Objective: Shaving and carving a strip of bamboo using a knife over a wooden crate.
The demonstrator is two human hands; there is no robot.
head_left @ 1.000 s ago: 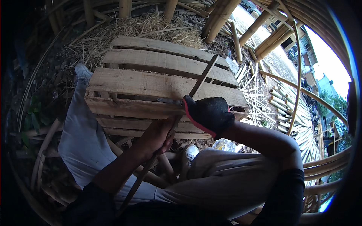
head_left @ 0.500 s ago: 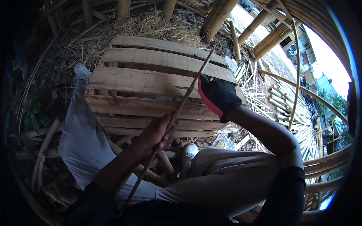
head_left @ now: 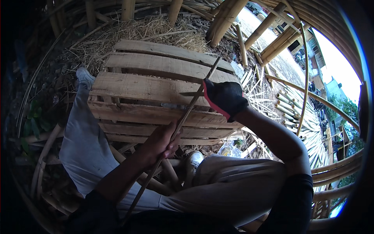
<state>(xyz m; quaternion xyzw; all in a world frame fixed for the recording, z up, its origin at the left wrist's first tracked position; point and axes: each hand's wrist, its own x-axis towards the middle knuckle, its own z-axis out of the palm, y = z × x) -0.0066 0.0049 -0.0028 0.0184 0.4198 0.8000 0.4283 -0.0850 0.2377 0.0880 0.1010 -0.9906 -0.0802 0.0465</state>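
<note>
My left hand [head_left: 161, 142], bare, is closed around a long thin bamboo strip [head_left: 191, 107]. The strip slants from my lap up and to the right, over a low wooden slatted platform [head_left: 132, 86]. On my right hand [head_left: 226, 97] is a black glove with red edging. Its fingers are wrapped round a knife, whose handle they hide. The knife's narrow blade [head_left: 189, 94] juts out leftward and crosses the strip below its far end. Whether the edge is cutting into the strip cannot be made out.
Beyond the platform lies a heap of pale shavings [head_left: 156, 30]. Thick bamboo posts [head_left: 226, 21] stand at the back. Cut bamboo poles [head_left: 290, 107] are piled at the right. Clear plastic [head_left: 229, 150] lies near my right shoe [head_left: 195, 158].
My gloved right hand and the knife have moved slightly nearer and left. The strip's far end sits a little lower in view. My left hand keeps its grip, almost unmoved.
</note>
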